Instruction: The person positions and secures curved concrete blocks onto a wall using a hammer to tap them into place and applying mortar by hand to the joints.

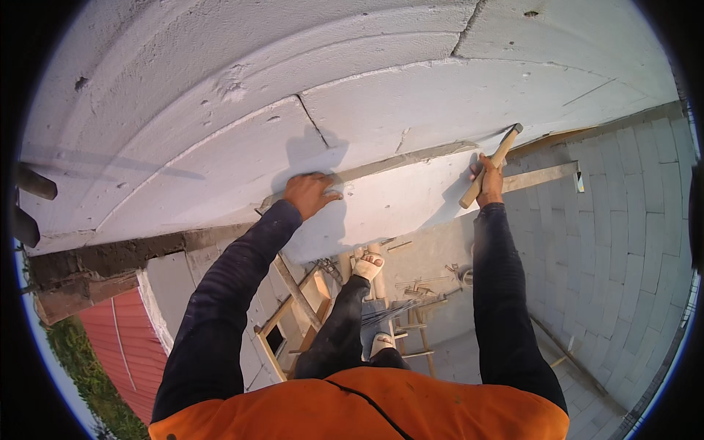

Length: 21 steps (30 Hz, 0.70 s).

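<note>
A large white masonry block (381,198) sits at the top of a white block wall (220,95) in front of me. My left hand (308,194) rests flat on the block's upper left corner, fingers spread over its edge. My right hand (488,183) grips the wooden handle of a hammer (493,163) against the block's right end. The hammer's head points up toward the mortar joint above. Both arms wear dark sleeves.
A grey mortar strip (411,158) runs along the block's top. A wooden batten (539,176) sticks out to the right. Below me stand a wooden scaffold frame (293,308) and my sandalled feet (369,265), with scattered tools on the floor. A block wall (623,235) curves right.
</note>
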Each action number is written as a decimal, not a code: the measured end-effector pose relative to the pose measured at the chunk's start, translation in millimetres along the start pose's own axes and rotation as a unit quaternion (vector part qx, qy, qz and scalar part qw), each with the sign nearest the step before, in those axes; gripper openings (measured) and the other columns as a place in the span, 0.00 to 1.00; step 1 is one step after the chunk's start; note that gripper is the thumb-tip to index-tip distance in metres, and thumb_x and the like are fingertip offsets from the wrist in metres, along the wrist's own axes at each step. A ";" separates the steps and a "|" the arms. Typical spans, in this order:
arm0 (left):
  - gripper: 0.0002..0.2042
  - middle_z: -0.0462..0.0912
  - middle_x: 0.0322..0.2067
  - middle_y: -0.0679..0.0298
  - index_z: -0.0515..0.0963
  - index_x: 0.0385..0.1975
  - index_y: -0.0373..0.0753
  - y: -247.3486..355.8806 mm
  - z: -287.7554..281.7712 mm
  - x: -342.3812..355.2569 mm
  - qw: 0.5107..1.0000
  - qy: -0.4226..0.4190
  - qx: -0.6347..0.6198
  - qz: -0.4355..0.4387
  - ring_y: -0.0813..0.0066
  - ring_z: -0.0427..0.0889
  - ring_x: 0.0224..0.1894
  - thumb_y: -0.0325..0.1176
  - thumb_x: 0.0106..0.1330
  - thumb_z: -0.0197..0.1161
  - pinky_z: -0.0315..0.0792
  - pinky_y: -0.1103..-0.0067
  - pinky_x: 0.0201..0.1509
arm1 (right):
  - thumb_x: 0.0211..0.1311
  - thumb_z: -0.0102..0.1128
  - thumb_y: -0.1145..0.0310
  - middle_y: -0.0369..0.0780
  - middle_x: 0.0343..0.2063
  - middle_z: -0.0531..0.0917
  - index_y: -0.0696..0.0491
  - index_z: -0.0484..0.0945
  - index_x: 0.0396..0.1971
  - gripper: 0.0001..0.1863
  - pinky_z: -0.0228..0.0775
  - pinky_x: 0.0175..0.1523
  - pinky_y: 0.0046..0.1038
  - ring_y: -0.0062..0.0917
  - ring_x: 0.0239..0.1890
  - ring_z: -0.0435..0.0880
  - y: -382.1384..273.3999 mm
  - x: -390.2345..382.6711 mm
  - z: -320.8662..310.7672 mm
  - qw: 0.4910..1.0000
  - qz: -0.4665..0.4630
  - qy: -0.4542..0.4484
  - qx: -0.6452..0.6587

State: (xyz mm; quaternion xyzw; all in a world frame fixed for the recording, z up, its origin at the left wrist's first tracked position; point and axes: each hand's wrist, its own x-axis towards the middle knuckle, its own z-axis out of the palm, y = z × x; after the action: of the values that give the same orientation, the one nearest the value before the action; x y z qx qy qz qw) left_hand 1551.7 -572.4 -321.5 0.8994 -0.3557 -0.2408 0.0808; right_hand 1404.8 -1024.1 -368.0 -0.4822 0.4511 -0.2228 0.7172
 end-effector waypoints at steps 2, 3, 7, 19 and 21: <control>0.29 0.85 0.62 0.56 0.82 0.64 0.46 4.4 -7.1 1.2 1.000 -0.003 0.016 0.000 0.54 0.83 0.63 0.58 0.72 0.64 0.74 0.59 0.67 | 0.66 0.72 0.67 0.41 0.40 0.83 0.52 0.71 0.52 0.21 0.77 0.28 0.31 0.30 0.32 0.85 3.3 1.1 4.6 1.000 0.010 0.019 -0.008; 0.27 0.86 0.60 0.56 0.83 0.63 0.45 -0.7 -4.0 -4.0 0.999 0.041 -0.002 0.005 0.53 0.83 0.62 0.56 0.72 0.66 0.74 0.58 0.66 | 0.66 0.73 0.67 0.41 0.40 0.83 0.52 0.71 0.51 0.21 0.77 0.28 0.31 0.31 0.32 0.85 4.0 2.2 11.7 1.000 0.015 0.024 -0.011; 0.23 0.84 0.57 0.56 0.81 0.60 0.42 -1.8 22.3 -44.2 0.964 0.250 -0.086 -0.038 0.50 0.80 0.61 0.46 0.70 0.71 0.71 0.58 0.65 | 0.64 0.75 0.61 0.41 0.38 0.82 0.53 0.72 0.52 0.24 0.78 0.29 0.33 0.30 0.31 0.85 19.6 20.9 -4.8 0.994 0.004 0.046 -0.097; 0.42 0.64 0.77 0.54 0.60 0.79 0.32 -62.1 183.0 -112.8 0.540 0.268 -0.738 -0.301 0.64 0.61 0.79 0.65 0.81 0.47 0.49 0.72 0.84 | 0.60 0.78 0.43 0.52 0.53 0.84 0.68 0.72 0.64 0.47 0.78 0.58 0.40 0.40 0.53 0.86 53.4 19.0 -45.4 0.954 0.027 0.129 -0.269; 0.39 0.69 0.74 0.54 0.64 0.77 0.31 -60.3 182.4 -109.7 0.567 0.264 -0.712 -0.321 0.63 0.65 0.77 0.62 0.81 0.49 0.54 0.71 0.81 | 0.60 0.78 0.44 0.53 0.54 0.84 0.69 0.72 0.65 0.47 0.76 0.61 0.40 0.42 0.56 0.85 56.9 24.1 -40.2 0.954 0.006 0.138 -0.268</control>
State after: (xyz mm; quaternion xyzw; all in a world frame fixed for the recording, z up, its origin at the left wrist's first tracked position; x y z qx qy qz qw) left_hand 1429.2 -448.9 -458.3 0.6298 0.2798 -0.1778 0.7025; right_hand 1375.5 -1037.3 -434.3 -0.6184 0.5916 -0.1535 0.4940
